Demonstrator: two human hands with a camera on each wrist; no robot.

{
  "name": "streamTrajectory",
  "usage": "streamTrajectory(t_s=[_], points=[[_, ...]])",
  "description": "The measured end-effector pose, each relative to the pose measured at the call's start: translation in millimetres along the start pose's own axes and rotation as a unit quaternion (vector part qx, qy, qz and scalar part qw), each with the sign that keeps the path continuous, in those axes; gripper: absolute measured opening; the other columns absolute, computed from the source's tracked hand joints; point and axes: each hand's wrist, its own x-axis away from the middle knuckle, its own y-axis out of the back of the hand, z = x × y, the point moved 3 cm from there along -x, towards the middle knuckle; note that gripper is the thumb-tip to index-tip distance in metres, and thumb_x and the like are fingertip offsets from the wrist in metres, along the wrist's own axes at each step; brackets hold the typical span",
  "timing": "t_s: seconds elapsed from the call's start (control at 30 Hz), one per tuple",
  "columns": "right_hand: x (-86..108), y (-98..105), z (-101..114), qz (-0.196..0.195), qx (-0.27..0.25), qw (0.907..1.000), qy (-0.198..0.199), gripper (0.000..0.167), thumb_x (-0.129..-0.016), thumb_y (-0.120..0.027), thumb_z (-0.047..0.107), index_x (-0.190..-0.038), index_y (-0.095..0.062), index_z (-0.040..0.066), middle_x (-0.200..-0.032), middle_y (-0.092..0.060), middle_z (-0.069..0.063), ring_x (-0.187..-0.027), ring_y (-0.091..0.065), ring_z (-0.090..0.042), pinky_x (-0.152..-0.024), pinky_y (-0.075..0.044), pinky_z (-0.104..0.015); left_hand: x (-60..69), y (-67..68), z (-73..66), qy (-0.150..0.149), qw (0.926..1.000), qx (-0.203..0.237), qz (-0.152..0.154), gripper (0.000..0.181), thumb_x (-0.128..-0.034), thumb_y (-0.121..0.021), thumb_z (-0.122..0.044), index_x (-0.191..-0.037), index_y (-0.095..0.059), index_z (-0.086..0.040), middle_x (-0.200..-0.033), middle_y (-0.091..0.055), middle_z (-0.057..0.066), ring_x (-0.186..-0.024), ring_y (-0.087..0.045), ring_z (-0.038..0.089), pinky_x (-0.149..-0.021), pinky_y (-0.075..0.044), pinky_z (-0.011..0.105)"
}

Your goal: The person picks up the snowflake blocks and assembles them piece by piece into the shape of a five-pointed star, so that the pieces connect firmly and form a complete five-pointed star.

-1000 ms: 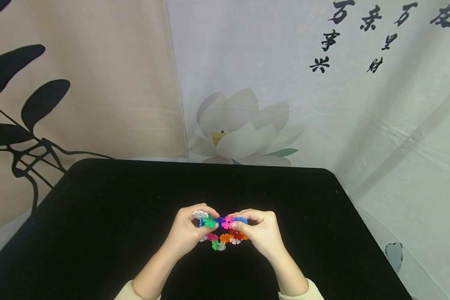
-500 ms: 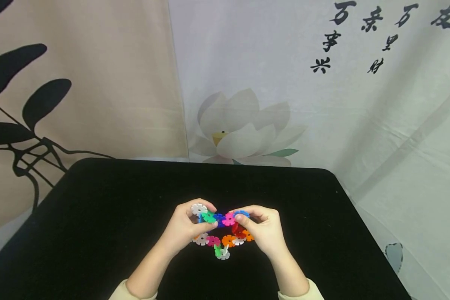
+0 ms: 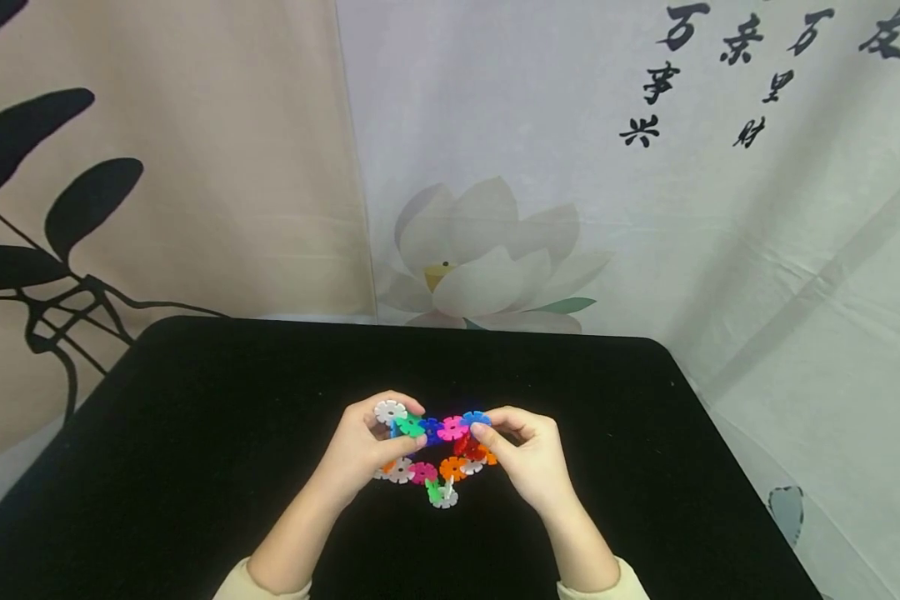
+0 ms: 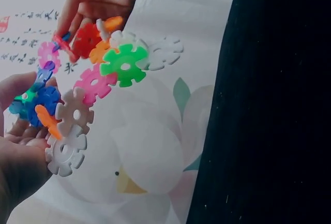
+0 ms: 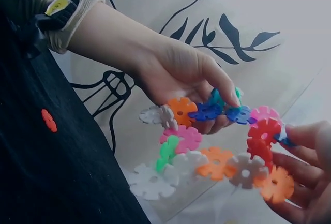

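Both hands hold up a closed ring of interlocking plastic snowflake discs [image 3: 453, 468], above the black table. My left hand [image 3: 367, 446] pinches its left side at a green disc [image 3: 410, 425] beside dark blue ones, thumb in front. At the right, a blue disc [image 3: 476, 418] is pinched by the thumb and fingers of my right hand [image 3: 528, 454]. Pink, red, orange and white discs make up the rest. From the ring's near side a bright green disc [image 4: 124, 65] and a clear white disc [image 4: 164, 53] stick out. Fingers partly hide the gripped pieces.
The black table [image 3: 270, 375] extends around the hands. A loose red disc [image 5: 49, 121] lies on it in the right wrist view. Behind the far edge hangs a printed cloth [image 3: 495, 125] with a flower and writing.
The ring has tilted, so more of its near side shows than a second ago. My left hand has shifted slightly left and up; my right hand keeps its hold.
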Motion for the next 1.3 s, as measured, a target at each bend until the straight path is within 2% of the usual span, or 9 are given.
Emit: streamTrajectory(t_s=[0.2, 0.4, 0.47, 0.57, 0.7, 0.8, 1.0, 1.17, 1.3], points=[[1.1, 0.6, 3.6, -0.045, 0.01, 0.9988, 0.014, 0.003, -0.086, -0.069, 0.001, -0.088, -0.072, -0.001, -0.083, -0.071, -0.007, -0.073, -0.066, -0.017, -0.068, -0.056, -0.032, -2.1, 2.7, 2.3, -0.02, 0.999, 0.012, 0.039, 0.024, -0.0838, -0.071, -0.002, -0.105, -0.061, 0.004, -0.099, -0.062, 0.016, -0.086, -0.065, 0.023, -0.076, -0.055, 0.032], [0.2, -0.3, 7.9, -0.058, 0.013, 0.998, 0.022, 0.003, -0.085, -0.069, -0.002, -0.087, -0.071, -0.001, -0.083, -0.071, -0.007, -0.072, -0.067, -0.016, -0.066, -0.056, -0.031, -2.7, 6.7, 1.6, -0.007, 0.9974, -0.001, 0.072, 0.029, -0.0848, -0.072, -0.007, -0.11, -0.06, 0.001, -0.104, -0.059, 0.019, -0.079, -0.066, 0.024, -0.072, -0.056, 0.033], [-0.7, -1.5, 9.1, -0.053, 0.015, 0.9982, 0.024, 0.003, -0.085, -0.07, -0.001, -0.088, -0.071, -0.001, -0.082, -0.071, -0.007, -0.071, -0.067, -0.018, -0.064, -0.056, -0.031, -2.4, 8.8, 0.6, -0.004, 0.9969, -0.022, 0.075, 0.032, -0.0846, -0.073, -0.011, -0.112, -0.06, -0.001, -0.108, -0.059, 0.018, -0.079, -0.066, 0.026, -0.071, -0.056, 0.035], [-2.8, -4.5, 11.5, -0.043, 0.016, 0.9986, 0.025, 0.004, -0.085, -0.07, 0.0, -0.088, -0.072, 0.0, -0.082, -0.071, -0.007, -0.07, -0.066, -0.02, -0.061, -0.056, -0.032, -0.9, 13.1, -2.5, -0.008, 0.994, -0.078, 0.075, 0.035, -0.0831, -0.075, -0.017, -0.114, -0.062, -0.009, -0.113, -0.061, 0.01, -0.089, -0.063, 0.024, -0.077, -0.054, 0.04], [-6.8, -11.0, 16.1, -0.023, 0.018, 0.9992, 0.026, 0.004, -0.084, -0.07, -0.001, -0.088, -0.071, -0.002, -0.081, -0.07, -0.008, -0.068, -0.066, -0.019, -0.06, -0.056, -0.034, 3.8, 17.4, -12.1, -0.038, 0.9839, -0.161, 0.067, 0.041, -0.0798, -0.079, -0.026, -0.118, -0.063, -0.021, -0.118, -0.062, -0.004, -0.108, -0.056, 0.02, -0.086, -0.048, 0.045], [-9.3, -17.6, 30.3, -0.006, 0.024, 0.9993, 0.026, 0.004, -0.084, -0.07, -0.002, -0.086, -0.069, -0.006, -0.08, -0.07, -0.011, -0.067, -0.066, -0.018, -0.06, -0.056, -0.033, 6.7, 17.7, -20.0, -0.063, 0.9774, -0.191, 0.064, 0.043, -0.079, -0.08, -0.03, -0.119, -0.065, -0.021, -0.119, -0.062, -0.006, -0.109, -0.056, 0.018, -0.086, -0.05, 0.041], [-11.3, -29.2, 49.3, 0.009, 0.029, 0.9988, 0.038, 0.003, -0.082, -0.071, -0.004, -0.084, -0.069, -0.006, -0.078, -0.069, -0.011, -0.063, -0.065, -0.02, -0.057, -0.055, -0.031, 7.1, 14.3, -25.7, -0.078, 0.9733, -0.201, 0.078, 0.04, -0.0803, -0.078, -0.03, -0.115, -0.068, -0.013, -0.107, -0.069, -0.006, -0.096, -0.065, 0.009, -0.081, -0.053, 0.029], [-12.5, -33.9, 51.8, 0.01, 0.047, 0.9976, 0.05, 0.003, -0.081, -0.072, -0.004, -0.081, -0.069, -0.004, -0.075, -0.069, -0.01, -0.061, -0.064, -0.015, -0.054, -0.054, -0.028, 6.5, 16.7, -25.0, -0.077, 0.9753, -0.186, 0.091, 0.035, -0.0822, -0.077, -0.023, -0.113, -0.068, -0.01, -0.098, -0.069, -0.004, -0.088, -0.065, 0.011, -0.078, -0.053, 0.031], [-13.4, -28.0, 49.8, -0.022, 0.064, 0.9954, 0.067, 0.004, -0.085, -0.069, -0.002, -0.082, -0.069, -0.004, -0.078, -0.07, -0.01, -0.064, -0.063, -0.019, -0.058, -0.053, -0.029, 6.1, 26.2, -22.3, -0.072, 0.9793, -0.174, 0.074, 0.036, -0.0828, -0.077, -0.021, -0.117, -0.067, -0.012, -0.097, -0.067, -0.004, -0.089, -0.063, 0.014, -0.077, -0.053, 0.034]])
